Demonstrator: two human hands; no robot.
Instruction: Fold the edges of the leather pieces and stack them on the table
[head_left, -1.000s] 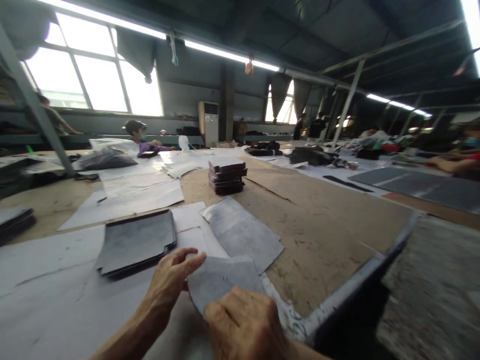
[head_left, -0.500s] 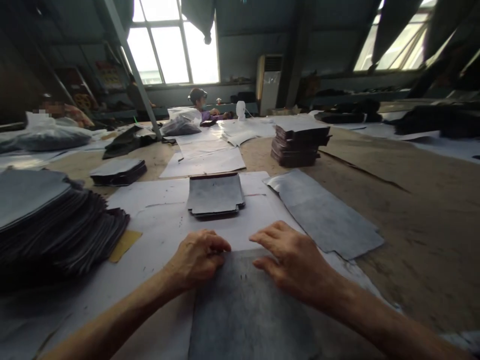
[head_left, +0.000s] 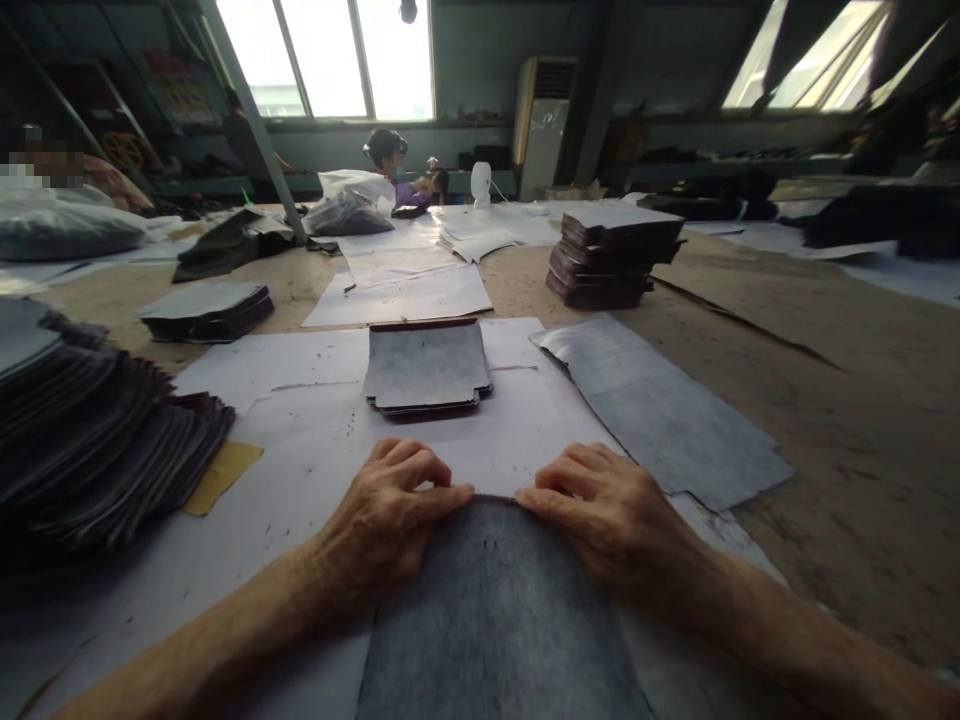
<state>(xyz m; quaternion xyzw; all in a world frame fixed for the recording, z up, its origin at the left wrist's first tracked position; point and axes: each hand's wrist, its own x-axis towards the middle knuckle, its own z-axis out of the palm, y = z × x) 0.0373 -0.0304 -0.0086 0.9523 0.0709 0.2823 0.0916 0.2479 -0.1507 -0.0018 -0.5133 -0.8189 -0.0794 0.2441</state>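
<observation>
A grey sheet [head_left: 495, 620] with small dark marks near its far edge lies in front of me on white paper [head_left: 300, 440]. My left hand [head_left: 397, 510] pinches the left part of that far edge between thumb and bent fingers. At the right part, my right hand [head_left: 600, 510] grips the same edge in a like way. Between the two thumbs the edge shows as a thin dark line, slightly raised. Just beyond my hands sits a small stack of notched grey pieces [head_left: 427, 368] with a dark fold at its back.
A tall stack of dark pieces [head_left: 97, 430] stands at left, beside a yellow card [head_left: 223, 478]. Another grey sheet [head_left: 660, 410] lies at right, with a brown stack [head_left: 611, 260] behind it. A co-worker [head_left: 397, 170] sits across the table near a white device [head_left: 481, 185].
Both hands have closed on the sheet's far edge; the right hand's fingers were apart above it before. The edge now looks slightly lifted. The view has tilted down a little.
</observation>
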